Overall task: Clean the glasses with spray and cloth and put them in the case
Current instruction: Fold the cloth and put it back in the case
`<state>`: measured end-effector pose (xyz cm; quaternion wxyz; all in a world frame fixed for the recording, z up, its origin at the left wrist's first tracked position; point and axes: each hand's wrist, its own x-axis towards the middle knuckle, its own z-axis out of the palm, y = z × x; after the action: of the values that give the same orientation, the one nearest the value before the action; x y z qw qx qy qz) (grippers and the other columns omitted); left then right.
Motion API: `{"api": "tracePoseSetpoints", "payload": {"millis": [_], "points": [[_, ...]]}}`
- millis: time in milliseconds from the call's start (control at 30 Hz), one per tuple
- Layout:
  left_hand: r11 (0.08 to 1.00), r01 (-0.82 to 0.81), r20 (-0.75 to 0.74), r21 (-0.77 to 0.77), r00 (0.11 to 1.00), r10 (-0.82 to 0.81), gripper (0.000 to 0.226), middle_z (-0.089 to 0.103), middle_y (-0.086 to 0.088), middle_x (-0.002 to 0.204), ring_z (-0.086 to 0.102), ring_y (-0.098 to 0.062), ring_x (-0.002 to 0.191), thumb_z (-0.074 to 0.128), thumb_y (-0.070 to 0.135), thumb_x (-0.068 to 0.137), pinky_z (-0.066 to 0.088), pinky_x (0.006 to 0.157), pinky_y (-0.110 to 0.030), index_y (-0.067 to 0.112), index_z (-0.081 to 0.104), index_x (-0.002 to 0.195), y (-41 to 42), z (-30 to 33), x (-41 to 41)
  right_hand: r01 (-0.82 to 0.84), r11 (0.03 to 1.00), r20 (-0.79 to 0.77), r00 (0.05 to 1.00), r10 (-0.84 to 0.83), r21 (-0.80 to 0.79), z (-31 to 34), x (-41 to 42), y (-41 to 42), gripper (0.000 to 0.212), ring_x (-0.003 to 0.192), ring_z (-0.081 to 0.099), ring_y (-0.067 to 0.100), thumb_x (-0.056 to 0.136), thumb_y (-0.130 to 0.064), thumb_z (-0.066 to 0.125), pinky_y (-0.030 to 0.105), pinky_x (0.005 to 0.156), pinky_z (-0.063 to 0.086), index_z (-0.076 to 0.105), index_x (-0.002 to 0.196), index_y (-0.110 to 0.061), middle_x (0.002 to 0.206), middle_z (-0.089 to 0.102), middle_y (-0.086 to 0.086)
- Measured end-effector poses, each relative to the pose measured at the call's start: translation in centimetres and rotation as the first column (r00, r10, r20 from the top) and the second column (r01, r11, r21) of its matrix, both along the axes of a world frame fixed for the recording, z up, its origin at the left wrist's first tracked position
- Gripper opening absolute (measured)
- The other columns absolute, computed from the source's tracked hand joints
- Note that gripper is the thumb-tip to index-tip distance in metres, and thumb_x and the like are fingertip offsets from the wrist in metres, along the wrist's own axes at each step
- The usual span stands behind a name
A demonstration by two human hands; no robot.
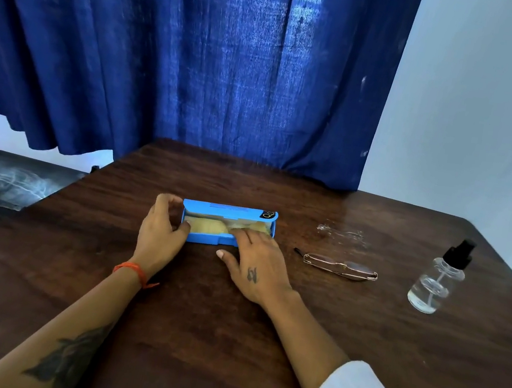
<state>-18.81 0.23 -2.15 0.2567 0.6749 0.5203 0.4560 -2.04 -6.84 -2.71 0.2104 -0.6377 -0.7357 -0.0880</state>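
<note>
Both hands (161, 232) at open case (227, 225)

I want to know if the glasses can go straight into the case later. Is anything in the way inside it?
Yes. A yellowish cloth fills the open blue case, and the right hand has its fingers in it. The folded glasses lie on the table to the right, apart.

Blue case (227, 225) open, yellow cloth (206, 227) inside; folded glasses (338, 267), spray bottle (439, 280) right
</note>
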Motion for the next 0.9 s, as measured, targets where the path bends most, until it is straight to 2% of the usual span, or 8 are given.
{"api": "tracePoseSetpoints", "payload": {"millis": [67,133,267,400,467,600,767,900], "points": [[0.997,0.075,0.061,-0.005,0.995,-0.075,0.046,0.052,-0.005,0.127,0.052,-0.018,0.114,0.060,0.006,0.084,0.042,0.088,-0.025,0.015,0.041,0.124,0.0,-0.2,0.0,-0.017,0.991,-0.013,1.000,0.019,0.136,0.0,-0.2,-0.2,0.047,0.109,0.056,0.022,0.089,-0.044,0.043,0.035,0.094,0.044,0.056,0.120,-0.011,0.117,0.062,0.006],[0.995,0.102,0.089,0.011,0.991,-0.103,0.048,0.051,-0.002,0.125,0.050,-0.015,0.114,0.062,0.012,0.084,0.041,0.088,-0.024,0.015,0.039,0.126,0.0,-0.1,0.1,-0.058,0.981,-0.021,0.998,0.063,0.184,0.0,-0.7,-0.1,0.046,0.107,0.058,0.022,0.088,-0.043,0.042,0.035,0.091,0.046,0.060,0.115,-0.010,0.114,0.064,0.007],[0.991,0.090,-0.033,0.104,0.996,-0.087,0.046,0.048,0.002,0.117,0.047,-0.008,0.101,0.063,0.032,0.082,0.038,0.080,-0.021,0.022,0.044,0.123,0.0,-0.2,0.3,-0.100,0.995,-0.048,0.994,0.100,0.001,0.0,-1.9,0.5,0.051,0.116,0.051,0.023,0.092,-0.047,0.042,0.035,0.100,0.035,0.051,0.126,-0.011,0.125,0.058,0.007],[0.984,0.121,-0.124,0.127,0.987,-0.105,0.033,0.044,-0.006,0.112,0.045,-0.004,0.080,0.058,0.033,0.086,0.034,0.068,-0.012,0.023,0.052,0.117,0.0,-0.3,0.3,-0.068,0.997,-0.015,0.998,0.068,-0.031,0.1,-1.9,0.9,0.051,0.108,0.053,0.023,0.093,-0.051,0.039,0.036,0.095,0.038,0.056,0.121,-0.012,0.116,0.062,0.006],[0.985,0.128,-0.129,0.112,0.985,-0.113,0.031,0.043,-0.006,0.112,0.045,-0.008,0.081,0.056,0.031,0.087,0.037,0.075,-0.018,0.021,0.051,0.116,-0.1,-0.3,0.4,-0.044,0.999,-0.028,0.999,0.043,-0.030,0.2,-1.7,0.7,0.056,0.105,0.055,0.024,0.091,-0.054,0.034,0.036,0.094,0.039,0.058,0.118,-0.012,0.113,0.064,0.007],[0.988,0.105,-0.124,0.110,0.988,-0.091,0.028,0.042,-0.008,0.109,0.044,-0.012,0.089,0.053,0.030,0.089,0.037,0.084,-0.025,0.018,0.051,0.115,-0.3,-0.1,0.5,0.097,0.986,-0.029,0.995,-0.094,0.136,-0.2,-0.6,0.3,0.059,0.092,0.061,0.029,0.085,-0.055,0.035,0.040,0.091,0.046,0.065,0.111,-0.011,0.097,0.070,0.009],[0.981,0.149,-0.149,0.124,0.980,-0.130,0.027,0.040,-0.004,0.112,0.045,-0.012,0.092,0.052,0.029,0.090,0.038,0.083,-0.026,0.017,0.050,0.114,-0.4,-0.1,0.7,0.130,0.990,0.005,0.992,-0.130,-0.061,-0.2,0.2,-0.1,0.075,0.115,0.050,0.028,0.083,-0.063,0.017,0.039,0.106,0.031,0.051,0.127,-0.013,0.123,0.060,0.010],[0.970,0.196,-0.182,0.142,0.969,-0.169,0.026,0.052,-0.004,0.104,0.050,-0.021,0.097,0.051,0.029,0.090,0.040,0.085,-0.033,0.017,0.048,0.113,0.0,-0.3,0.5,0.063,0.996,-0.133,0.990,-0.055,0.057,0.6,0.6,-0.9,0.052,0.115,0.051,0.027,0.089,-0.048,0.041,0.040,0.102,0.039,0.057,0.122,-0.011,0.121,0.061,0.011]]}}
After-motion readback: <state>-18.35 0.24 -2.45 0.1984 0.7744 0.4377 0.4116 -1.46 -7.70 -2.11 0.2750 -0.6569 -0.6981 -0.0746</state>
